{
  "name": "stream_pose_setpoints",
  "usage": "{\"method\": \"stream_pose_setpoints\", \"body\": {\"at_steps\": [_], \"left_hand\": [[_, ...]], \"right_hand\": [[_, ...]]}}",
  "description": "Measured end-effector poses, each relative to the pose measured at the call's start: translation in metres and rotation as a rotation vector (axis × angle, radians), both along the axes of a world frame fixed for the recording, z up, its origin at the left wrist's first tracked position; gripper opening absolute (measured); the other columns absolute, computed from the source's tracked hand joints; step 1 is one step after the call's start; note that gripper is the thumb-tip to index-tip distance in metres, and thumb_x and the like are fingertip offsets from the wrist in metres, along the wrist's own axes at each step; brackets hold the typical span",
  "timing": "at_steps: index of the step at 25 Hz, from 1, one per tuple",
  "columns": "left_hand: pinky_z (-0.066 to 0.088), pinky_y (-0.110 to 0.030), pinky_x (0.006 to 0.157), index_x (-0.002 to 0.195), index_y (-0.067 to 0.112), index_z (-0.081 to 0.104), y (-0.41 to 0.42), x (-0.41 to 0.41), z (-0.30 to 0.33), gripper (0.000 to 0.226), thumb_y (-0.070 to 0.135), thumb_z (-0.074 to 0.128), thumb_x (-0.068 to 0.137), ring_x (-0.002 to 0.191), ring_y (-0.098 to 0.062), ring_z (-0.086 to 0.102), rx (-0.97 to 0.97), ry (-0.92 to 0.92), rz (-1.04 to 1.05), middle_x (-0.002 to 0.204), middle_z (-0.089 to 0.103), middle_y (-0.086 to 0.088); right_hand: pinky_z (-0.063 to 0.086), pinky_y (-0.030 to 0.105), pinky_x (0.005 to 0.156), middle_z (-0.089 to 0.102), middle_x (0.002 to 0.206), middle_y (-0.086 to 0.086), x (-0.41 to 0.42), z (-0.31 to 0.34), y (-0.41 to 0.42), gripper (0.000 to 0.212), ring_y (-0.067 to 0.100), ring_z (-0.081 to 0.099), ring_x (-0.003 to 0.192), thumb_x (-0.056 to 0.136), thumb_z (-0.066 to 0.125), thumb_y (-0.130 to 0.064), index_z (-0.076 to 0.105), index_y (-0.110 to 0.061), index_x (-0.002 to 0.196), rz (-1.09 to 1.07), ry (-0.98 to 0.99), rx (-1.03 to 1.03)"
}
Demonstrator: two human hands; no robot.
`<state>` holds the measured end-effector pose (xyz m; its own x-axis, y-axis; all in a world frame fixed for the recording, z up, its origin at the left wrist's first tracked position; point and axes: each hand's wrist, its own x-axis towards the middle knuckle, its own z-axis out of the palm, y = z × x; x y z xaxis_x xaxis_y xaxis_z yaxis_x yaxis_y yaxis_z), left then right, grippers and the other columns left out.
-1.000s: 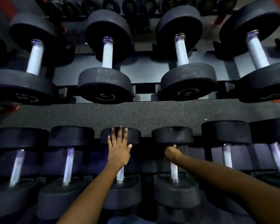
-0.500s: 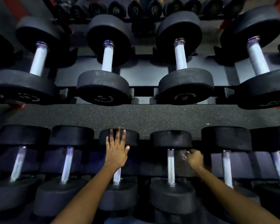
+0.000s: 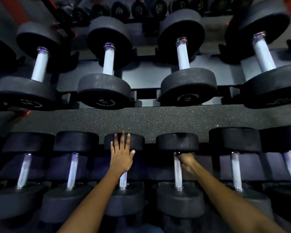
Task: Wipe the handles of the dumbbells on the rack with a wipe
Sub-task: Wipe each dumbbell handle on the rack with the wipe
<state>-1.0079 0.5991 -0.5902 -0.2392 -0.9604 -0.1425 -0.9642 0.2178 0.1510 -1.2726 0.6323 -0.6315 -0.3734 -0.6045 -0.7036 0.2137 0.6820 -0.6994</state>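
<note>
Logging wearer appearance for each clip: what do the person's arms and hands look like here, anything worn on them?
Both forearms are bare as far as the frame shows: no sleeves, gloves, watch or bands. The left hand shows no rings on its fingers, and its nails are short. The right hand is dim and partly turned away, so rings there cannot be ruled out.

rack | two tiers | dumbbells rest in rows

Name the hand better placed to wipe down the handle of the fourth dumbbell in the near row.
Right. The right hand already curls around the top of that handle, while the left hand lies flat on the neighbouring dumbbell. No wipe is visible.
</note>
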Motion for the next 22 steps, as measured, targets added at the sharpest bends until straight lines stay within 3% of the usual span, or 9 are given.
{"method": "stream_pose_setpoints", "body": {"at_steps": [2,3,6,9,12,16,18,20,22], "left_hand": [[-0.005,-0.055,0.117,0.153,0.008,0.006,0.005,-0.011,0.008,0.072,0.048,0.026,0.097,0.144,-0.033,-0.026,-0.027,0.033,0.069,0.160,-0.006,-0.014],[-0.003,-0.055,0.118,0.153,0.004,0.011,0.005,-0.022,0.015,0.071,0.043,0.036,0.100,0.146,-0.037,-0.018,-0.019,0.055,0.090,0.160,-0.004,-0.017],[-0.008,-0.047,0.117,0.154,0.007,0.008,0.007,-0.069,0.037,0.069,0.038,0.039,0.101,0.147,-0.033,-0.015,0.025,0.152,0.020,0.161,-0.013,-0.015],[-0.008,-0.046,0.118,0.155,0.013,0.004,0.014,-0.119,0.051,0.067,0.035,0.038,0.102,0.148,-0.028,-0.014,0.041,0.260,-0.173,0.162,-0.013,-0.009],[-0.007,-0.046,0.118,0.155,0.016,0.005,0.027,-0.161,0.045,0.066,0.036,0.038,0.102,0.149,-0.027,-0.013,0.043,0.222,-0.288,0.163,-0.009,-0.005],[-0.003,-0.048,0.119,0.155,0.012,0.007,0.035,-0.207,0.033,0.065,0.038,0.036,0.102,0.148,-0.029,-0.013,0.038,0.206,-0.166,0.163,-0.005,-0.005],[-0.004,-0.049,0.118,0.154,0.009,0.007,0.041,-0.225,0.029,0.065,0.038,0.034,0.103,0.148,-0.032,-0.015,0.024,0.190,-0.072,0.163,-0.005,-0.008],[-0.005,-0.051,0.118,0.154,0.007,0.008,0.048,-0.234,0.023,0.066,0.037,0.036,0.102,0.147,-0.033,-0.015,-0.028,0.175,-0.009,0.163,-0.004,-0.010],[-0.006,-0.052,0.117,0.154,0.006,0.010,0.049,-0.237,0.020,0.067,0.036,0.039,0.102,0.147,-0.034,-0.014,-0.047,0.160,0.028,0.162,-0.002,-0.011]], "right_hand": [[0.043,0.030,0.068,0.063,0.095,0.023,0.001,0.001,0.008,0.008,0.032,0.063,0.082,0.087,0.059,-0.002,0.065,0.003,0.087,-0.061,0.263,0.088],[0.045,0.032,0.071,0.066,0.098,0.023,-0.001,0.000,0.011,0.014,0.034,0.065,0.090,0.086,0.061,-0.008,0.066,0.003,0.092,-0.067,0.337,0.122],[0.054,0.045,0.082,0.069,0.099,0.024,-0.018,-0.025,0.015,0.005,0.036,0.066,0.092,0.075,0.062,-0.009,0.068,-0.009,0.076,-0.010,0.349,0.109],[0.051,0.031,0.077,0.070,0.084,0.012,-0.016,0.039,0.034,0.013,0.024,0.065,0.084,0.079,0.059,-0.007,0.071,-0.009,0.075,0.004,0.457,0.026],[0.050,0.030,0.078,0.068,0.079,0.008,-0.031,0.064,0.058,0.018,0.023,0.065,0.081,0.081,0.055,-0.004,0.071,-0.012,0.078,0.002,0.512,-0.067],[0.044,0.023,0.072,0.066,0.086,0.022,-0.091,0.067,0.094,0.018,-0.001,0.063,0.070,0.083,0.051,0.009,0.065,0.006,0.093,-0.042,0.534,-0.140],[0.040,0.022,0.070,0.066,0.102,0.026,-0.132,0.063,0.109,0.030,0.012,0.066,0.087,0.087,0.049,0.005,0.060,0.007,0.115,-0.018,0.613,-0.054],[0.041,0.031,0.079,0.063,0.111,0.027,-0.169,0.054,0.121,0.031,0.035,0.060,0.104,0.088,0.047,0.001,0.062,0.002,0.115,0.050,0.703,0.060],[0.044,0.036,0.086,0.062,0.114,0.028,-0.195,0.043,0.128,0.028,0.040,0.056,0.109,0.087,0.050,-0.001,0.064,0.000,0.111,0.124,0.708,0.156]]}}
